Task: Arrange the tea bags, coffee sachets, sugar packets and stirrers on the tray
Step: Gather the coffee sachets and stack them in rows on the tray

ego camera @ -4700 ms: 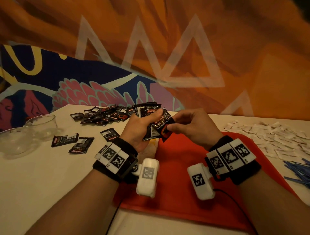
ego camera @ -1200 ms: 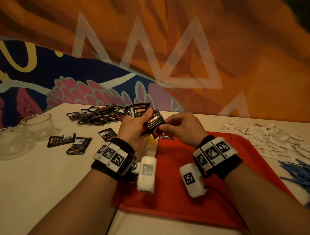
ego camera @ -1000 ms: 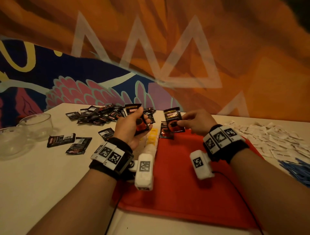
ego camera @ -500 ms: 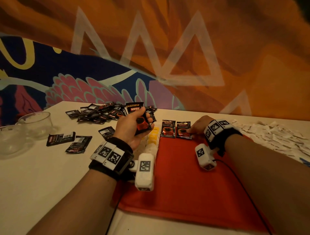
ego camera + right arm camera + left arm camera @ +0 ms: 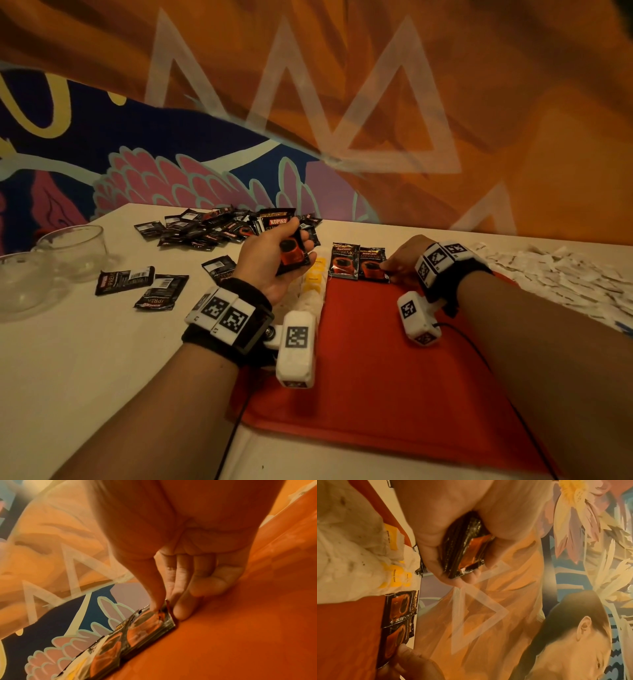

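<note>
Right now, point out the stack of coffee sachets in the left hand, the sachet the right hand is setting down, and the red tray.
stack of coffee sachets (image 5: 291, 251), head view, orange cup print on its front.
sachet being set down (image 5: 372, 266), head view, its printed front.
red tray (image 5: 370, 377), head view, bare middle.
</note>
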Tool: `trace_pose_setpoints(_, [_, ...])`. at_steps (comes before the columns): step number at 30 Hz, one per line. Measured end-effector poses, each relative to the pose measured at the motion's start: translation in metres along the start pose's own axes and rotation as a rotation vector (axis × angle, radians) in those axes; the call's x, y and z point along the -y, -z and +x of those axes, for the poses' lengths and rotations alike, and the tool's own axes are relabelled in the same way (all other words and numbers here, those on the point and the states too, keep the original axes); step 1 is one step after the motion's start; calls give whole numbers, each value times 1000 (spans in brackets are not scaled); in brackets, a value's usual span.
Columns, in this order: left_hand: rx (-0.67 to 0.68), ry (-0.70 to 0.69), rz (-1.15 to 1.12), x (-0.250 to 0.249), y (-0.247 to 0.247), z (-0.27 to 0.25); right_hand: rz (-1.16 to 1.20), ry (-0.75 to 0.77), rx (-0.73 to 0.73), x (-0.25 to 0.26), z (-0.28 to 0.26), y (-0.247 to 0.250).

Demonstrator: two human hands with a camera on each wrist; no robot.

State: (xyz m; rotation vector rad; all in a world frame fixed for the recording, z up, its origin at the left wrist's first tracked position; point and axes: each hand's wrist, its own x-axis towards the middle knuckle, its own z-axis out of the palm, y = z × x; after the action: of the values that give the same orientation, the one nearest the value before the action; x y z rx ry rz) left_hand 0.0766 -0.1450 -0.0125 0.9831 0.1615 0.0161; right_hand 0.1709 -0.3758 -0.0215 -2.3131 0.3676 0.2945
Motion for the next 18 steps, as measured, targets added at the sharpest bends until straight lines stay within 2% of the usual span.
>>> trace_pose_setpoints(8, [7,11,-30,-1,-1,-3,-53,32,-35,0,-7,6])
trace_pose_setpoints(11, [-55,-15,21,0,-2,-1,-181,153,-72,7,-12,7])
trace_pose_setpoints(13, [-73,-21,49,0,-3,-1,-123,274,-73,16,-22,3])
trace_pose_setpoints(16, [-99,-41,133,1,-1,-1,143,466,70,33,-51,-10])
trace_pose_setpoints(18, [-104,-57,151,1,0,-1,252,539,209,43,-67,-21])
